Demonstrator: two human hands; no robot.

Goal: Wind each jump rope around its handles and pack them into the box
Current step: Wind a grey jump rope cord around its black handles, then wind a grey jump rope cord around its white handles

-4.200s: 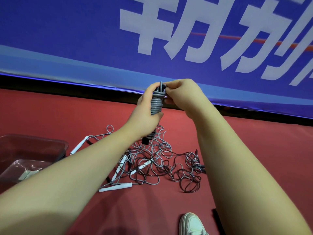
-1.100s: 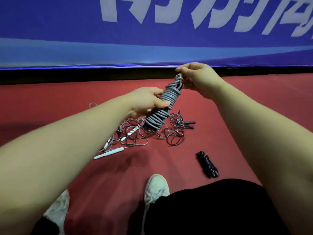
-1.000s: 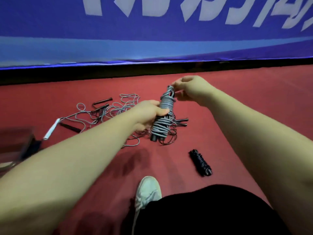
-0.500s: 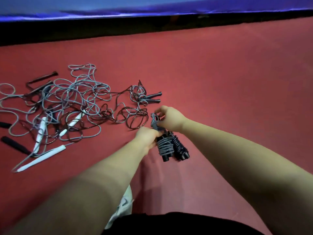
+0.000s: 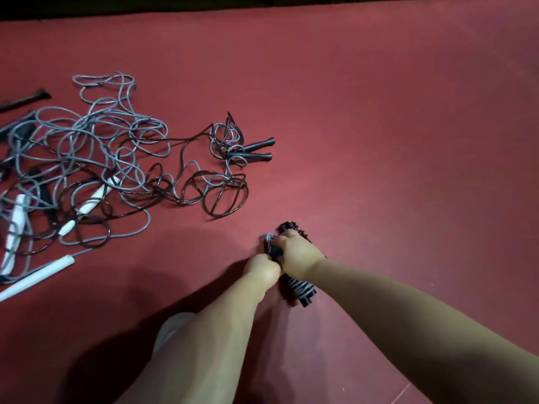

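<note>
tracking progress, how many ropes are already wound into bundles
2. A grey bundle gripped by the left hand and a black bundle under the right hand, side by side. More may lie out of frame.

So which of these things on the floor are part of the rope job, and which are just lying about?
Part of the job: wound bundles, gripped by left hand and right hand; tangled ropes; black handles; white handles.
Just there: shoe; red floor.
The box is not in view.

Floor (image 5: 379, 112) matt red; loose ropes (image 5: 116, 167), wound rope (image 5: 300, 288) glossy plastic; handles (image 5: 259, 145) matt.
</note>
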